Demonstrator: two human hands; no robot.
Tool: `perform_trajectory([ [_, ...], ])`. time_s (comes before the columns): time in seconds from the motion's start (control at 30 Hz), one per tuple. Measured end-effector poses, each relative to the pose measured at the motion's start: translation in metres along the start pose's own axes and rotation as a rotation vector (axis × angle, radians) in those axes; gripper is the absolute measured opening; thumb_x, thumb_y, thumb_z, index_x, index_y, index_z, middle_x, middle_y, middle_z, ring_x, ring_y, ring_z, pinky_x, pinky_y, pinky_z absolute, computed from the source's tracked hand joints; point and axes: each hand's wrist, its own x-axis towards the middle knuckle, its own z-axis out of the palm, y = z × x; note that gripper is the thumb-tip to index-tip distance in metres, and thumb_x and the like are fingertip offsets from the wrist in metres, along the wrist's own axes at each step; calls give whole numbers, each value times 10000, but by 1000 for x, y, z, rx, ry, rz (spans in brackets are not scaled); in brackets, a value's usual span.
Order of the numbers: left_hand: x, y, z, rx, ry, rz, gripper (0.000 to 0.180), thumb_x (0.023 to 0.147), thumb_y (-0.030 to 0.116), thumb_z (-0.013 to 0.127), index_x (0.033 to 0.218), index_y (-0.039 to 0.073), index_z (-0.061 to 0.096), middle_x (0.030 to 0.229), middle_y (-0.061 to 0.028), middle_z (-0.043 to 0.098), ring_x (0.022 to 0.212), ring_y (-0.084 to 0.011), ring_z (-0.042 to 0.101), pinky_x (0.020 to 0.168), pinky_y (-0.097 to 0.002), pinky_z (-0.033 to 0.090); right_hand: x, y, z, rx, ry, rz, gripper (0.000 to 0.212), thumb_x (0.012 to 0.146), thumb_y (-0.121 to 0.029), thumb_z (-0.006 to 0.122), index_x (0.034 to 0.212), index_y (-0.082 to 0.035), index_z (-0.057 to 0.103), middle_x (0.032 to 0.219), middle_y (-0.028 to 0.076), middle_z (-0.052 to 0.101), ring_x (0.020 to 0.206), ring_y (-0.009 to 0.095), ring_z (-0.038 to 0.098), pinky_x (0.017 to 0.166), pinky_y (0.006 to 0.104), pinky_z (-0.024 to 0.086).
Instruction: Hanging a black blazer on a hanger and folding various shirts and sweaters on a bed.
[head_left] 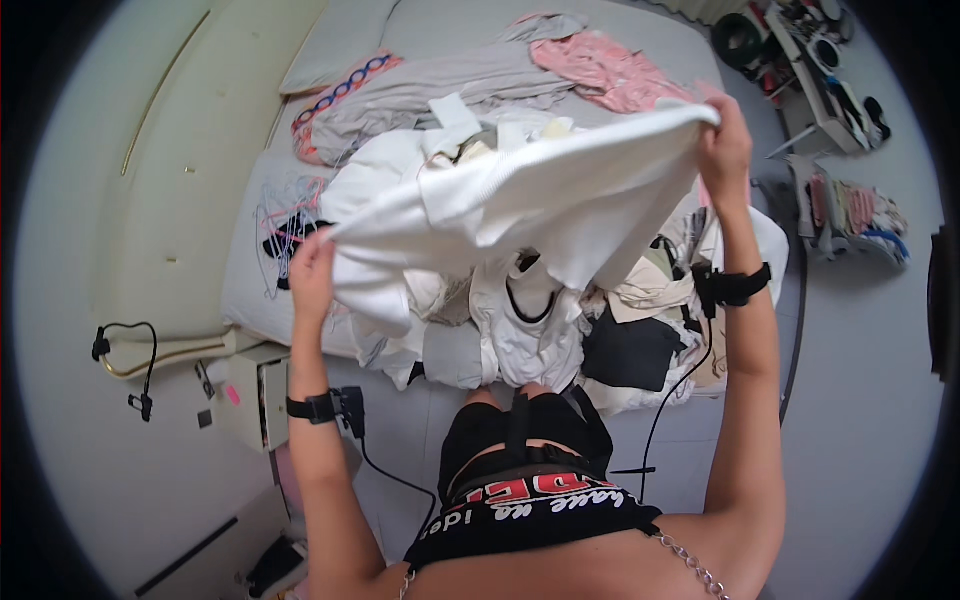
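Observation:
A white knit garment point(520, 190) is stretched in the air between my two hands, above the bed; its exact kind I cannot make out. My left hand point(313, 262) pinches one end of it at the left. Higher up and farther away, my right hand point(724, 150) is closed on the opposite corner. The cloth hangs in folds between them and hides part of the pile beneath. Below it lie a white top with a dark neckline point(532, 320), a folded black garment point(630, 350) and a folded grey piece point(453, 355).
Wire hangers point(285, 225) lie on the bed's left side. Pink clothing point(605, 70) and a grey blanket point(420, 95) are spread at the far side. A cream headboard point(180, 150) and a nightstand point(262, 400) stand at left. A rack with folded clothes point(850, 215) stands at right.

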Motion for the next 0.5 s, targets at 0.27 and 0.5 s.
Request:
perform_trajectory([
  [0.27, 56, 85, -15, -186, -67, 255, 271, 919, 192, 506, 1053, -23, 600, 912, -30, 618, 820, -83, 524, 761, -223, 409, 43, -23, -147, 273, -284, 178, 251, 861, -160, 500, 1064, -33, 574, 891, 54, 608, 829, 120, 538, 758, 241, 429],
  [0.5, 38, 52, -34, -50, -430, 93, 264, 903, 217, 533, 1008, -14, 606, 888, -11, 604, 816, -82, 515, 760, -220, 398, -25, -55, -186, 415, -745, 410, 265, 748, -25, 550, 1003, -20, 618, 905, 17, 597, 819, 77, 525, 750, 210, 418],
])
